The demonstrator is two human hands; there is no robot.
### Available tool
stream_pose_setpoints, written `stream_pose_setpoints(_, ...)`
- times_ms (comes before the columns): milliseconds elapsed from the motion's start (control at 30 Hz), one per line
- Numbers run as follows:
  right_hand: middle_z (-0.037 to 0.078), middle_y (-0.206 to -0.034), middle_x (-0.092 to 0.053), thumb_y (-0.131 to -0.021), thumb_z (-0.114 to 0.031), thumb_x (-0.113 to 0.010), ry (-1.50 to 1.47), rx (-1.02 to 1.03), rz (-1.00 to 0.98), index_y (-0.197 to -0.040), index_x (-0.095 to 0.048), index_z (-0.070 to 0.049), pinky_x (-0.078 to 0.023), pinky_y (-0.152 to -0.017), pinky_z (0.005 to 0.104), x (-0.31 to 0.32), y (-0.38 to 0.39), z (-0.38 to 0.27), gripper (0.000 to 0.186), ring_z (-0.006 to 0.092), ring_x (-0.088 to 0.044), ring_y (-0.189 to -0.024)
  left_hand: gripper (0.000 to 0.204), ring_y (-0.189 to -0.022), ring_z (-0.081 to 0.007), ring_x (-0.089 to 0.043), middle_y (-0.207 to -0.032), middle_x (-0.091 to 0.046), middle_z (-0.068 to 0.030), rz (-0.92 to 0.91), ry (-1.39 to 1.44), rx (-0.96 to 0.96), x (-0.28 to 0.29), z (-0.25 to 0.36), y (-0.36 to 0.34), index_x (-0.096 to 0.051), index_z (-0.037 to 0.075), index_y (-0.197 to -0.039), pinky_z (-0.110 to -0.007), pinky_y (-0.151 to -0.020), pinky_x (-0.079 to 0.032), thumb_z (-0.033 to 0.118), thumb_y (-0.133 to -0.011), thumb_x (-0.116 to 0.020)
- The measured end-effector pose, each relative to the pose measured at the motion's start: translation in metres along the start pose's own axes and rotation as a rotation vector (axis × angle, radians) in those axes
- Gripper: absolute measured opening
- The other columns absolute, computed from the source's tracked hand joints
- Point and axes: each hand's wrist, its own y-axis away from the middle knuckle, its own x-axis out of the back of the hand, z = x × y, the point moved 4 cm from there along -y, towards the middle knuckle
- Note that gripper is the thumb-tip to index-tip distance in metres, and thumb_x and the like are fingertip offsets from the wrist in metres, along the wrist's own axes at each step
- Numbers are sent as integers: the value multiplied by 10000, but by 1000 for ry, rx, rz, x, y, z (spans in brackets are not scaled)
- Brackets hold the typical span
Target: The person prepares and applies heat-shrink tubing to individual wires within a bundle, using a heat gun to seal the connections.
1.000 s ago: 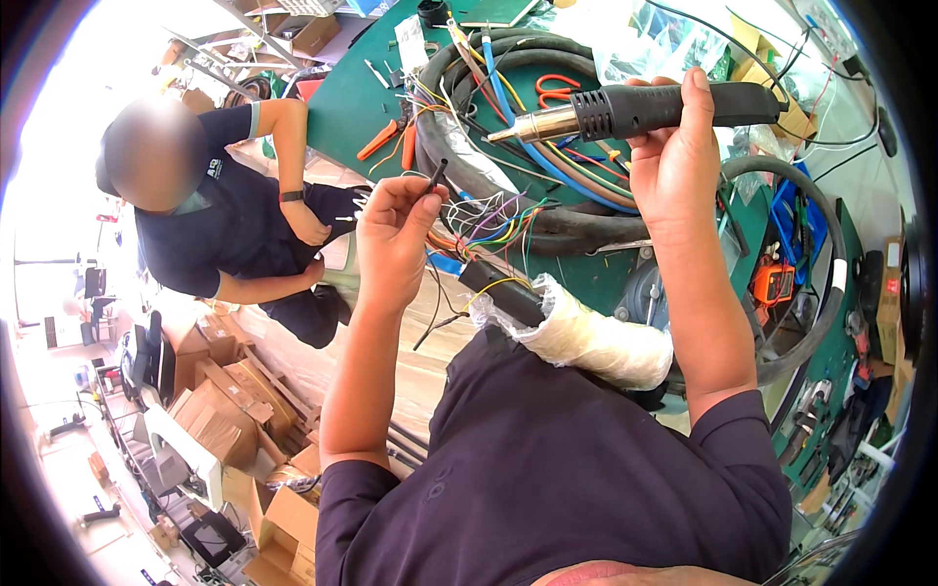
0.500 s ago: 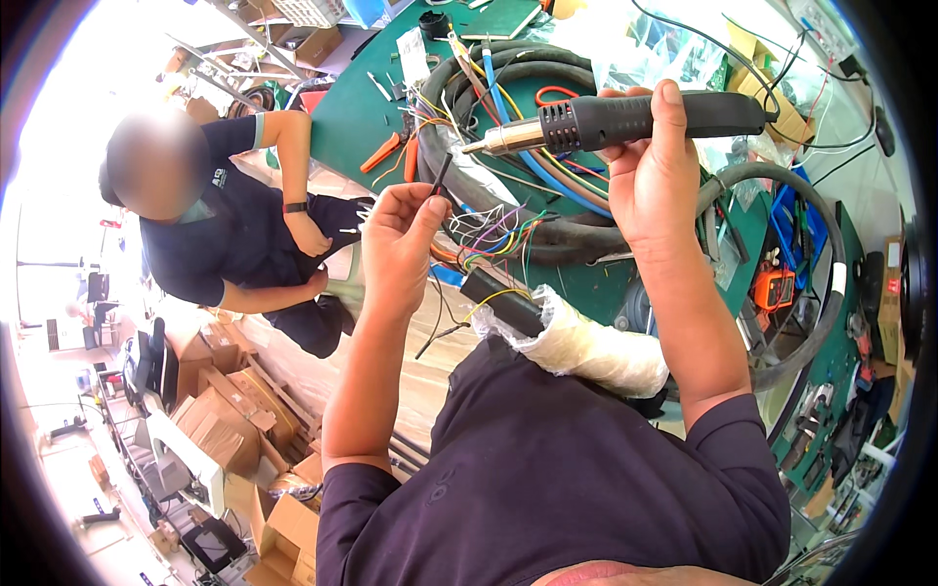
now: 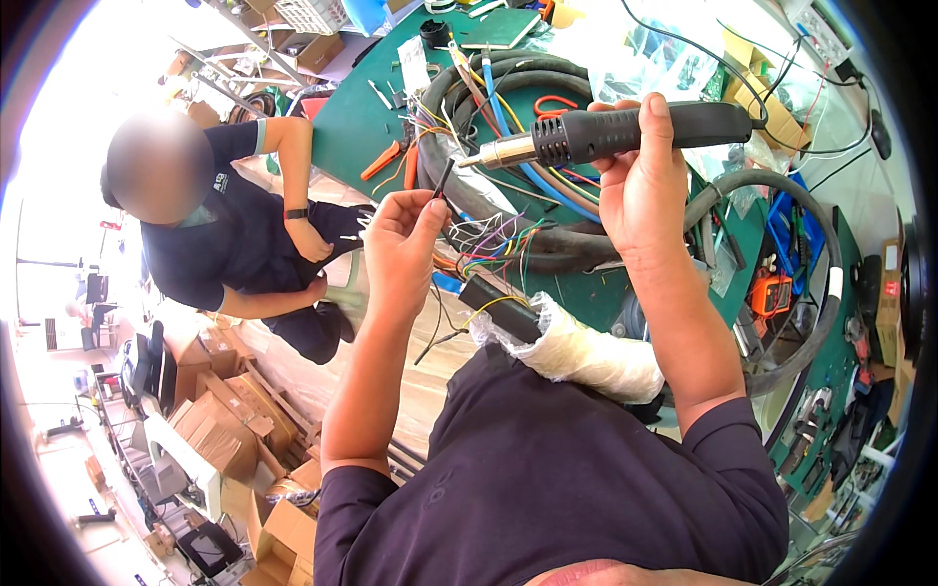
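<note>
Matt plastic was noted on the heat gun body [image 3: 593, 135], w/ shiny metal on its nozzle [image 3: 508, 151], dull rubber-like finish on the thick cable [image 3: 576, 244], crinkly, glossy plastic on the pale wrap [image 3: 596, 356], smooth sfc. on the bench [image 3: 342, 127], matt cardbd. on boxes [image 3: 210, 430] & cloth on the shirt [image 3: 586, 459].

The light is bright, strongest at left, where the background [image 3: 59, 186] is washed white. The plastic bag [image 3: 657, 61] has glare. The hot-air gun [image 3: 620, 135] looks sharp; the other person's head [image 3: 159, 166] is blurred. Near the black round border [image 3: 21, 547], straight edges bend.
</note>
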Motion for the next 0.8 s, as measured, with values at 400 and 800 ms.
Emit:
stream_pose_setpoints(400, 128, -914, -659, -871, -437, -667, 13, 27, 9, -1047, -512, -60, -468, -625, 242, -3, 1, -2, 444, 136, -621, -767, 161, -788, -111, -593, -864, -633, -59, -10, -3, -10, -1, 2, 1, -585, -26, -1003, -237, -766, -485, 91, -909, -643)
stream_pose_setpoints(800, 119, -901, -664, -881, -432, -655, 30, 41, 0, -1026, -516, -70, -456, -611, 235, -4, 1, -1, 414, 125, -616, -756, 184, -791, -115, -595, -867, -639, -65, -5, 18, -10, 1, -2, 0, -584, -29, -1009, -248, -775, -482, 110, -908, -650)
